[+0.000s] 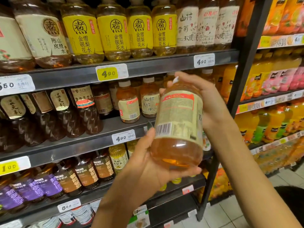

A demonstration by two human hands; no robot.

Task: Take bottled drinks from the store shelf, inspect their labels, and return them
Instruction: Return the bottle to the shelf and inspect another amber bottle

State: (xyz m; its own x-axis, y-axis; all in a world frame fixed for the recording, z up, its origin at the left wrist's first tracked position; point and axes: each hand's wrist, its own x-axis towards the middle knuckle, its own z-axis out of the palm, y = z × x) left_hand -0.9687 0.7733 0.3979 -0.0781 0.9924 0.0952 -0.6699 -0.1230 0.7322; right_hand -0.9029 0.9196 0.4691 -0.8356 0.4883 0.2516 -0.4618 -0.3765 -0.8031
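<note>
Two hands hold one bottle of amber drink up in front of the shelf, tilted, its back label and barcode facing the camera. Left hand cups the base, fingers curled under it, thumb by the barcode. Right hand wraps the top, fingers clamped around the white cap. Similar bottles stand on the shelf behind.

Left grip cupped; right grip curled.

both hands gripping amber bottle, shelf
</note>
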